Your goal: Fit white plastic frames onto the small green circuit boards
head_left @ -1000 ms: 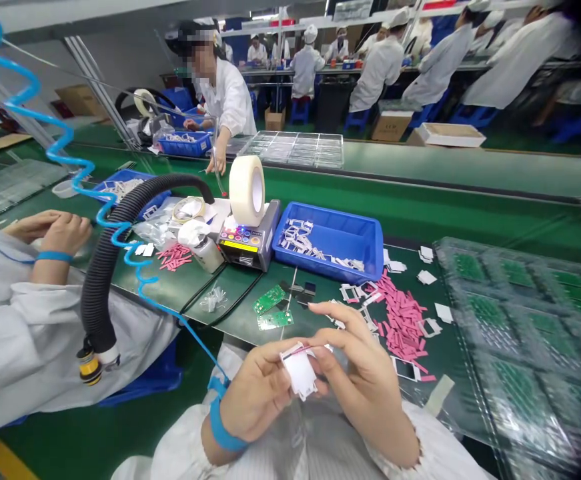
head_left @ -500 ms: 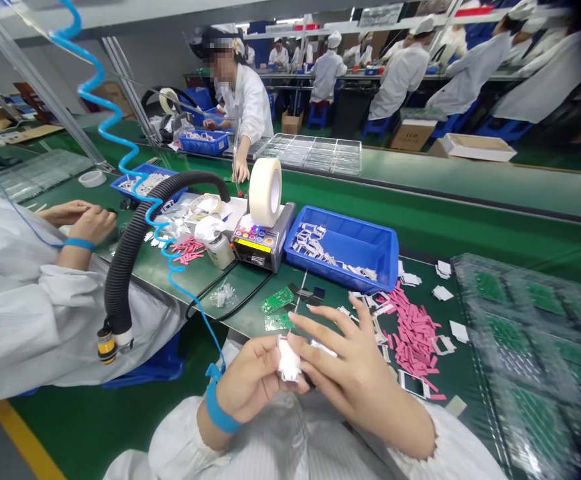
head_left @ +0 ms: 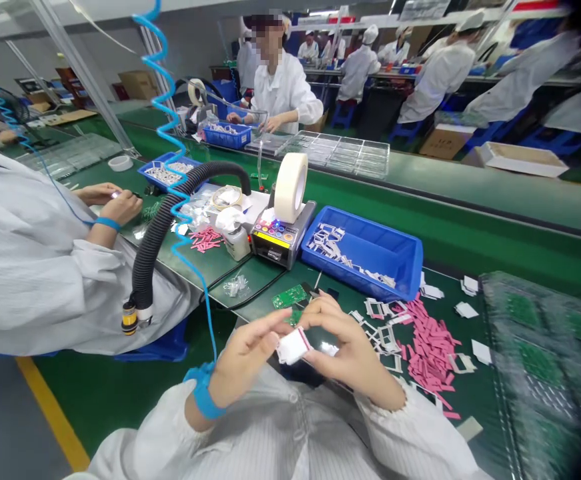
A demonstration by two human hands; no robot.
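Between both hands, in front of my chest, is a small white rectangular frame piece with a white panel and a pink edge on its right side. My left hand grips its left end between thumb and fingers. At the pink edge, my right hand is closed with thumb and curled fingertips on the piece. Just beyond my fingers lies a green circuit board, with another partly hidden behind them. To the right are loose white frames and a heap of pink strips.
A blue bin holds white frames. Beside it stands a tape dispenser carrying a tape roll. A black hose and coiled blue cord hang to the left, near a co-worker's sleeve. Clear trays hold boards at right.
The white piece has turned from upright to sideways, and its pink edge now faces right. My right hand's spread fingers have curled in onto it. The camera view has shifted left.
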